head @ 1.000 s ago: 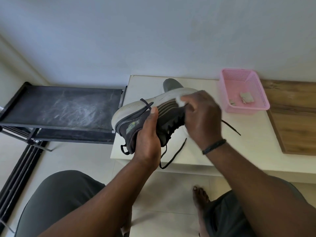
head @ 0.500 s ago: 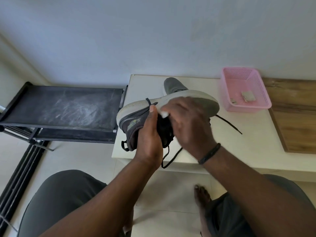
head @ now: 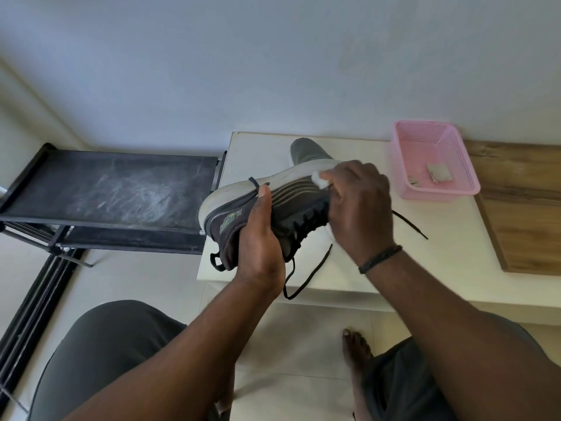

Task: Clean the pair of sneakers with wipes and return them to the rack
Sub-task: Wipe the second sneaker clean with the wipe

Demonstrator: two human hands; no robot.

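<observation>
A dark grey sneaker (head: 291, 205) with a pale sole is held on its side above the white table (head: 449, 244), sole turned up and away from me. My left hand (head: 258, 244) grips it at the heel opening, thumb on the side stripes. My right hand (head: 361, 205) pinches a small white wipe (head: 318, 179) against the edge of the sole near the middle of the shoe. Its black laces hang loose over the table. The second sneaker (head: 306, 151) lies on the table behind, mostly hidden. The black shoe rack (head: 112, 189) stands at the left.
A pink plastic basket (head: 437, 189) with a few used wipe scraps sits on the table at the right, next to a wooden surface (head: 522, 208). My knees and a bare foot (head: 355, 347) are on the tiled floor below the table.
My right hand slid the wipe left along the sole toward the heel, then back right to the middle of the shoe. My left hand kept its hold.
</observation>
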